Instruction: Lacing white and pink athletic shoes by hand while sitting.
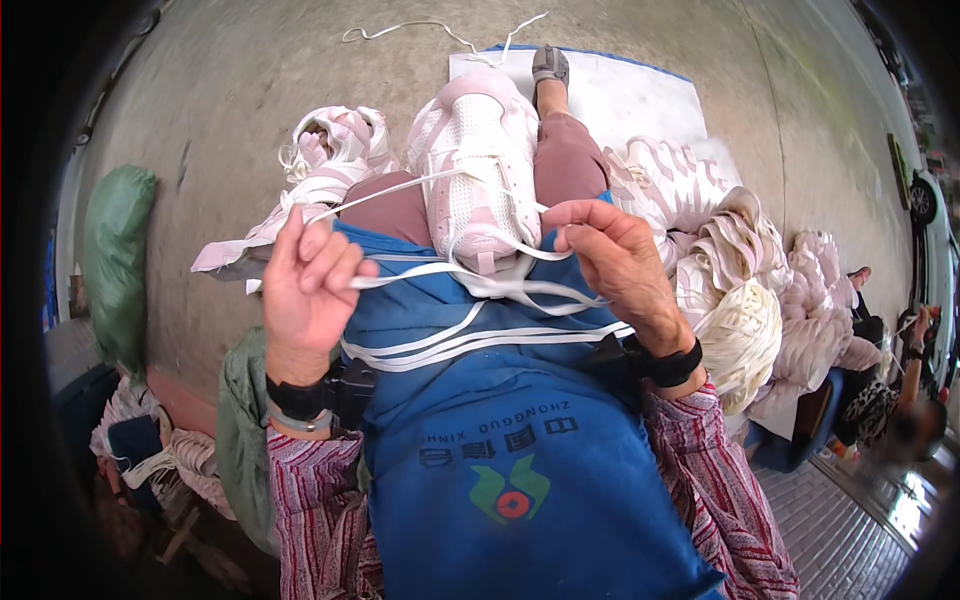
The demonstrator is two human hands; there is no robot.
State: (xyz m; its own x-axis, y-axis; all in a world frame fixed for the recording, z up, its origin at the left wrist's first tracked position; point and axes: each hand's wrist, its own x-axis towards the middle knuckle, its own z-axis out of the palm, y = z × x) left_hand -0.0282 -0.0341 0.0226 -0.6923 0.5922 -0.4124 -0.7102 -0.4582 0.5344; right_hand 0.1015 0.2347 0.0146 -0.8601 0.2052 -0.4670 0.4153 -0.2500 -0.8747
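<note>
A white and pale pink shoe upper [475, 130] rests between my knees, over the top of my blue apron [450, 400]. My left hand [310, 290] is closed round a white shoelace [400, 188], which runs taut up to the upper's eyelets. On the other side, my right hand [622, 262] pinches a lace by the upper's near end, thumb against forefinger. More loose laces sag across my lap between both hands, some hanging below my right wrist. Which lace ends sit inside my fingers is partly hidden.
Stacked pink and white shoe uppers [680, 185] lie at the right, beside a cream bundle of laces [742, 330]. More uppers [335, 150] sit left of my knee. A green sack [120, 260] stands far left; a white board [635, 95] lies ahead. Another person sits far right.
</note>
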